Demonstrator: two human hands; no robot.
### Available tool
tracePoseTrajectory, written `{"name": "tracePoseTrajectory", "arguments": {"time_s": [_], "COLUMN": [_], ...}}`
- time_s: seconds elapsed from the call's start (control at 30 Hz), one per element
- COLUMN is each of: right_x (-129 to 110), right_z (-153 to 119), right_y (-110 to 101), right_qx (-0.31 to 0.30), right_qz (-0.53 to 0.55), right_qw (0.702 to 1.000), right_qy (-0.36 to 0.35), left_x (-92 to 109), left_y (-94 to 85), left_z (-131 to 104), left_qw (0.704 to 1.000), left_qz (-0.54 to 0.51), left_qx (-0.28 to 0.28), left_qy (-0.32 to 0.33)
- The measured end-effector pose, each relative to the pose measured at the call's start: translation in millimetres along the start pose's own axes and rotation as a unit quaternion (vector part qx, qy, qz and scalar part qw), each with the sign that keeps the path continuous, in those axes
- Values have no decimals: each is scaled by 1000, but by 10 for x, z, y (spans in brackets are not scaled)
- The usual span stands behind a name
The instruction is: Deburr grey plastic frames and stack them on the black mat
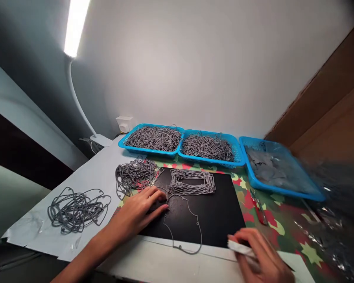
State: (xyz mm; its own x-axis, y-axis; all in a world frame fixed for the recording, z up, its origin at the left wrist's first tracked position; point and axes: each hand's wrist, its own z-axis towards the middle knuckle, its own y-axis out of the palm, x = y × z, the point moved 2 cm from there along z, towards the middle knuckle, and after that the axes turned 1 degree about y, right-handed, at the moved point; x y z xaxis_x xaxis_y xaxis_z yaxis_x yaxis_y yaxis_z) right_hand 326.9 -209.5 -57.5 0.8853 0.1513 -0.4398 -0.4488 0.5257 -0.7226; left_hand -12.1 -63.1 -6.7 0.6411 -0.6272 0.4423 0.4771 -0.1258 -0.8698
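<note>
A thin grey gasket [199, 228], a shaped loop with small round tabs, lies on the black mat [221, 208], its lower end hanging over the mat's front edge. At its upper left is my left hand [141, 206], thumb and fingers apart, fingertips resting at the gasket's edge and the mat. My right hand [261, 255] is closed around a white object [240, 248] at the mat's lower right corner; blur hides its exact kind. Behind the gasket, a neat stack of grey gaskets [191, 192] sits on the mat.
Two blue baskets [178, 152] [238, 162] hold tangled grey loops. A third blue basket [253, 182] contains flat grey pieces. Loose loop piles [79, 210] [137, 173] lie left. Tweezers [259, 208] rest on the camouflage cloth [283, 220]. A lamp [76, 94] stands back left.
</note>
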Motion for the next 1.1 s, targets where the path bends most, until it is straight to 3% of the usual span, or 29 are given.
{"name": "tracePoseTrajectory", "arguments": {"time_s": [0.1,0.2,0.3,0.47,0.57,0.67,0.73,0.87,1.0,1.1], "right_x": [-373,-580,-635,-576,-439,-194,27,332,340,130], "right_z": [127,205,254,270,256,224,185,55,39,182], "right_y": [337,578,681,766,730,568,418,205,106,100], "right_qx": [-71,-76,-63,-61,-83,-102,-74,-72,-77,-75], "right_qz": [30,35,24,1,-23,-30,-60,-60,-48,-11], "right_qw": [997,996,998,998,996,994,995,995,996,997], "right_qy": [1,14,12,-5,-5,-33,0,-20,23,32], "left_x": [59,111,47,-143,-193,-199,-227,-409,-581,-510], "left_y": [64,98,102,161,194,219,220,163,18,-25], "left_z": [12,-12,-96,-283,-377,-447,-491,-573,-570,-474], "left_qw": [1000,998,993,992,988,988,990,995,995,995], "left_qz": [-7,3,-4,-93,-120,-124,-108,-53,-4,9], "left_qx": [21,53,99,37,31,18,18,32,76,94], "left_qy": [-16,-44,-68,-72,-90,-95,-94,-75,-57,-35]}}
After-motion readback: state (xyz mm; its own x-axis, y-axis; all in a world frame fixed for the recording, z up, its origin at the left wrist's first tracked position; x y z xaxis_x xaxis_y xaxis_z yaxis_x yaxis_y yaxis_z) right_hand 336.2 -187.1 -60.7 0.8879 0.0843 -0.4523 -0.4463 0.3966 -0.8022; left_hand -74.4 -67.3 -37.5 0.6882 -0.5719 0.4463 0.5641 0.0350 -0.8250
